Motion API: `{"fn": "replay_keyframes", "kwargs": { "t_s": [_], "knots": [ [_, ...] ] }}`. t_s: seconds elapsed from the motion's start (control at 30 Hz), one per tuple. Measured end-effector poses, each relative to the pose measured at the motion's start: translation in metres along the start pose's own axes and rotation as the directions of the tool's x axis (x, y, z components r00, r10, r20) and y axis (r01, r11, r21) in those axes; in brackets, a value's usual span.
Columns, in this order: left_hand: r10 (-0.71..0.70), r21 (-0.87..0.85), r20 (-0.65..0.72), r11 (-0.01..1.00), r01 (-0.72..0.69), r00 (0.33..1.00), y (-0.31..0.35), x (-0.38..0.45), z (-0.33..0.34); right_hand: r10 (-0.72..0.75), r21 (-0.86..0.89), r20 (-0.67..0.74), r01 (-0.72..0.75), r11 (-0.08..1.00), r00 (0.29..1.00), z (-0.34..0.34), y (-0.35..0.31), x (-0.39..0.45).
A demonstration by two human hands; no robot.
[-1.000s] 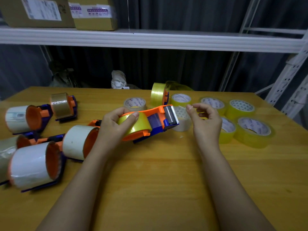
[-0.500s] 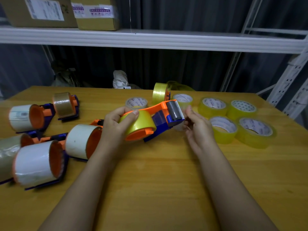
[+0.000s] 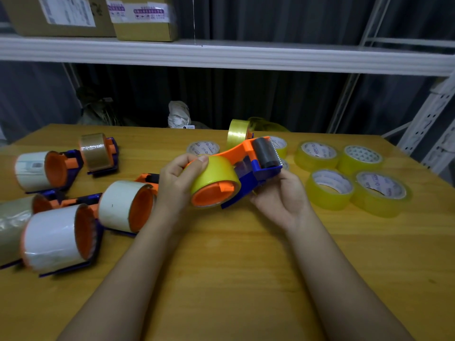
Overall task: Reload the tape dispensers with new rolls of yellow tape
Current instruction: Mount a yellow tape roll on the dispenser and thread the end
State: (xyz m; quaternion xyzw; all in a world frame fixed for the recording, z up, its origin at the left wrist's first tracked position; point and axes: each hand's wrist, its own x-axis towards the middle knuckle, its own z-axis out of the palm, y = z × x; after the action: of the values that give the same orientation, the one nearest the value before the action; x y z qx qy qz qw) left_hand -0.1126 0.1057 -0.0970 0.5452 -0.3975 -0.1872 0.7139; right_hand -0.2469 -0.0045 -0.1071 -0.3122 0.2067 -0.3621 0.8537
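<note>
Table (image 3: pixel 246 279): hands (image 3: pixel 176 183) hold loaded dispenser (image 3: pixel 248 166).

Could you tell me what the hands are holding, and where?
One dispenser: left hand grips its yellow roll end, right hand supports the blue underside.

A glossy yellow tape roll (image 3: pixel 213 175) on a smooth orange and blue plastic dispenser (image 3: pixel 248 173) was held between the hands. A matt dark roller (image 3: pixel 264 153) was seen above the right hand (image 3: pixel 280 195). Grained wood was shown by the table (image 3: pixel 234 267) beneath.
</note>
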Motion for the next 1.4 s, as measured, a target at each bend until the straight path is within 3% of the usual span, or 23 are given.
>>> {"fn": "replay_keyframes", "kwargs": {
  "t_s": [0.1,0.37,0.5,0.57,0.67,0.8,0.97,1.13,1.27,1.4],
  "knots": [
    [0.000,0.014,0.022,1.000,0.000,1.000,-0.001,-0.001,0.003,-0.069,0.062,-0.017,0.070,0.996,0.997,-0.001,0.000,0.002],
    [0.015,0.041,-0.030,0.999,-0.014,0.999,-0.006,0.002,0.000,-0.164,-0.132,-0.117,0.148,0.980,0.979,-0.005,0.003,0.004],
    [-0.015,-0.031,-0.087,0.999,0.012,0.996,-0.008,0.005,-0.001,-0.051,-0.081,0.039,0.054,0.995,0.998,0.000,0.002,-0.003],
    [-0.036,-0.101,-0.121,0.995,0.024,0.992,-0.005,0.006,0.001,-0.048,-0.174,0.038,0.054,0.983,0.998,0.003,0.005,-0.003],
    [-0.061,-0.190,-0.181,0.981,0.026,0.982,0.000,0.008,0.000,-0.198,-0.348,-0.050,0.169,0.922,0.979,0.004,0.008,-0.003],
    [-0.068,-0.166,-0.152,0.985,0.043,0.986,-0.001,0.008,-0.002,-0.511,-0.522,0.060,0.464,0.716,0.857,0.004,0.000,-0.007],
    [-0.111,-0.141,-0.107,0.985,0.095,0.988,-0.005,0.006,0.007,-0.331,-0.373,0.259,0.410,0.832,0.907,0.014,0.008,-0.012],
    [-0.129,-0.161,-0.106,0.981,0.111,0.986,-0.006,0.006,0.009,-0.250,-0.250,0.329,0.339,0.907,0.911,0.014,0.008,-0.014],
    [-0.138,-0.154,-0.121,0.981,0.119,0.983,-0.006,0.006,0.011,-0.175,-0.261,0.350,0.276,0.925,0.920,0.009,0.011,-0.009],
    [-0.109,-0.137,-0.150,0.987,0.089,0.983,-0.007,0.009,0.009,-0.131,-0.424,0.328,0.270,0.865,0.936,0.005,0.019,-0.004]
  ]
}}
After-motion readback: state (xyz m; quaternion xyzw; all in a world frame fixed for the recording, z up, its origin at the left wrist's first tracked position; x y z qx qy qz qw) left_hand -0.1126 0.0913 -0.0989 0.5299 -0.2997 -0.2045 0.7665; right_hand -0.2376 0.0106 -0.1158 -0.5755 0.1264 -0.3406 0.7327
